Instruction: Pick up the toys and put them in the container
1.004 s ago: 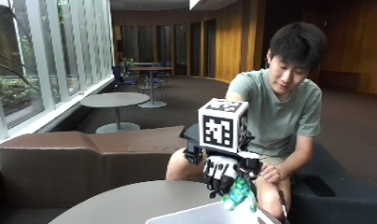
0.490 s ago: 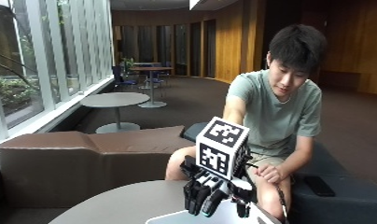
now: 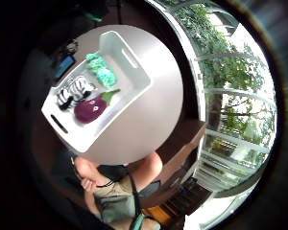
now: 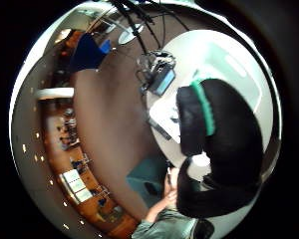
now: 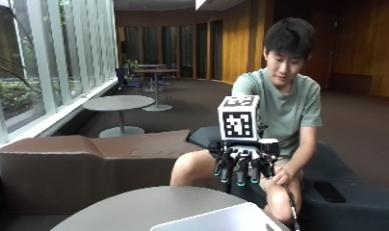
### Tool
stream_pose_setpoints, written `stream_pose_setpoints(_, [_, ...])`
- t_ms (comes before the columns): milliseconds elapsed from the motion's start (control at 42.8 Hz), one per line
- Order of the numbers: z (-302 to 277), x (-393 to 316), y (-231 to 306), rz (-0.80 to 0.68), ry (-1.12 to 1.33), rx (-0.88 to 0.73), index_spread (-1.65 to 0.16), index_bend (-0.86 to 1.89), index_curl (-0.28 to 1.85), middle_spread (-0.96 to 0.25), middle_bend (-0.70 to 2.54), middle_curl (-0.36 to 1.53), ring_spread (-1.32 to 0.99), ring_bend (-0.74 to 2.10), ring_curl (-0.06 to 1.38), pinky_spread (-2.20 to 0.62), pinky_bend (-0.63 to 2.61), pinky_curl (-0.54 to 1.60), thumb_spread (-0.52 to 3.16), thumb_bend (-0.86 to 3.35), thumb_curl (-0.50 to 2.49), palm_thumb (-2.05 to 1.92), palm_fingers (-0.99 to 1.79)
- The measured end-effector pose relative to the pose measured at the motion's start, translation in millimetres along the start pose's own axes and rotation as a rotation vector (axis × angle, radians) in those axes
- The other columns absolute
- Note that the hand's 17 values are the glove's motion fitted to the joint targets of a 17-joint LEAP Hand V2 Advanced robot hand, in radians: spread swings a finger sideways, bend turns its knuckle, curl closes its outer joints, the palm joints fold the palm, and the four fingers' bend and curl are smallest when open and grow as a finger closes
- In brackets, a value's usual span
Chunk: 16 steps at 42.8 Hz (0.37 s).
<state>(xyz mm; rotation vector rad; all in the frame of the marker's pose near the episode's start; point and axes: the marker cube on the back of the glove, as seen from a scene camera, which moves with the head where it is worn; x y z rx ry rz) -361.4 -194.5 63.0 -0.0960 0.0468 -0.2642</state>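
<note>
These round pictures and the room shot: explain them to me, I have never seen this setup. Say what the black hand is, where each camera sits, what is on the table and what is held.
The black thing is a person's gloved right hand, raised above a round table, fingers hanging down and holding nothing. The room shot comes from a camera beside the table. The two round pictures come from cameras on that palm, looking down. On the table stands a white container; in it lie a purple eggplant toy, a striped zebra toy and a turquoise toy.
</note>
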Motion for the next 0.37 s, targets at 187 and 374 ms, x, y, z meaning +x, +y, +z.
stream_pose_setpoints(187, [9.0,-8.6,10.9,-0.076,0.011,0.049,-0.25,0.22,0.23,-0.17,0.16,0.57,-0.15,0.46,0.37,-0.05,0.75,0.3,1.63,-0.02,0.53,-0.08,-0.2])
stream_pose_setpoints(374, [23.8,-6.3,-4.3,-0.094,0.021,0.026,-0.27,0.19,0.27,-0.2,0.16,0.53,-0.15,0.34,0.34,-0.04,0.6,0.27,1.65,-0.01,0.38,-0.07,-0.16])
